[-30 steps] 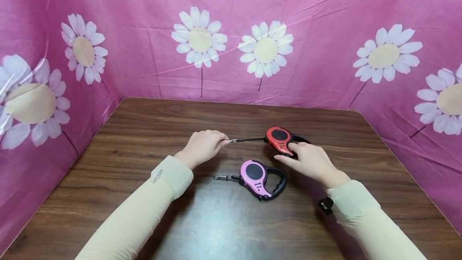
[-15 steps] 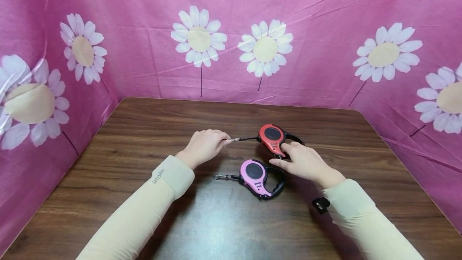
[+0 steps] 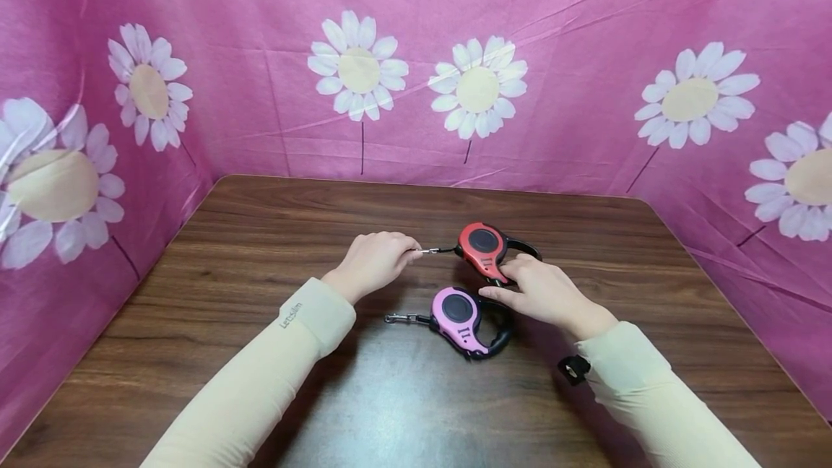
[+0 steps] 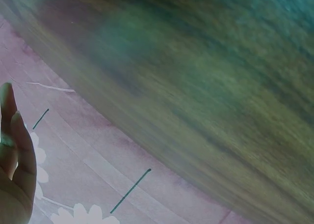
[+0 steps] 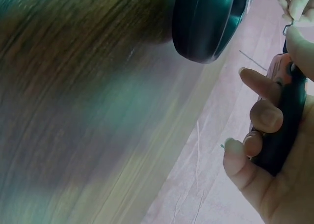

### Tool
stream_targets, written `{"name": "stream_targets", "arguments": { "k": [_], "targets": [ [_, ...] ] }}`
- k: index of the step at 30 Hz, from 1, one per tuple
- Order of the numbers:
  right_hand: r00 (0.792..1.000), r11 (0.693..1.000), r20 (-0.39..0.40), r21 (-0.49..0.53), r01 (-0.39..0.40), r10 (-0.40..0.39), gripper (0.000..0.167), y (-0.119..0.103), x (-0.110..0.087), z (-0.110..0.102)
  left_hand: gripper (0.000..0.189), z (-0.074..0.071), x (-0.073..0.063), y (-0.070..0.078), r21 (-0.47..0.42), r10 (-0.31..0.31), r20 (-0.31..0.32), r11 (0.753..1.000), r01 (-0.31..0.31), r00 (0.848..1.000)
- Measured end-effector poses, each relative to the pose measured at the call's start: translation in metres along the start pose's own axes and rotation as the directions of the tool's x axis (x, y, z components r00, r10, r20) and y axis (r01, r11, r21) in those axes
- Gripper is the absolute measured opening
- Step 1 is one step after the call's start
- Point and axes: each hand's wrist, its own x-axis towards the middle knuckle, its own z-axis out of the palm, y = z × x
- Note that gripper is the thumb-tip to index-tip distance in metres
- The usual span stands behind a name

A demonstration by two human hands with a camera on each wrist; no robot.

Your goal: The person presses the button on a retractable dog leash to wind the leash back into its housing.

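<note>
A red retractable dog leash (image 3: 481, 245) with a black centre lies toward the back of the table. My right hand (image 3: 552, 296) grips its black handle (image 5: 289, 121), fingers curled round it in the right wrist view. My left hand (image 3: 377, 263) pinches the leash's metal clip (image 3: 430, 250) between thumb and fingers. Only a short piece of black cord shows between clip and casing. Just in front rests a pink retractable leash (image 3: 456, 313), its clip (image 3: 401, 318) pointing left and its black handle right, partly under my right thumb in the head view.
The brown wood-grain table (image 3: 260, 381) is enclosed at the back and sides by a pink cloth (image 3: 559, 136) printed with white daisies. A black band (image 3: 575, 370) sits at the right wrist.
The right hand has moved left with the red leash, bringing its casing nearer the clip and shortening the visible cord. My left hand has shifted slightly right. The pink leash stays put.
</note>
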Motion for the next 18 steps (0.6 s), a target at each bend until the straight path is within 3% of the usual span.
{"name": "stream_targets", "arguments": {
  "k": [6,18],
  "targets": [
    [0.999,0.999,-0.042,-0.027,0.032,-0.033,0.047,-0.0001,0.0004,0.0014,0.020,0.0019,0.0008,0.0009,-0.001,-0.002,-0.009,1.000,0.002,1.000],
    [0.999,1.000,-0.027,-0.016,0.021,-0.022,0.046,-0.0005,-0.0015,-0.0011,0.020,0.0024,0.0002,0.0018,-0.021,-0.015,-0.003,1.000,0.015,1.000]
  ]
}}
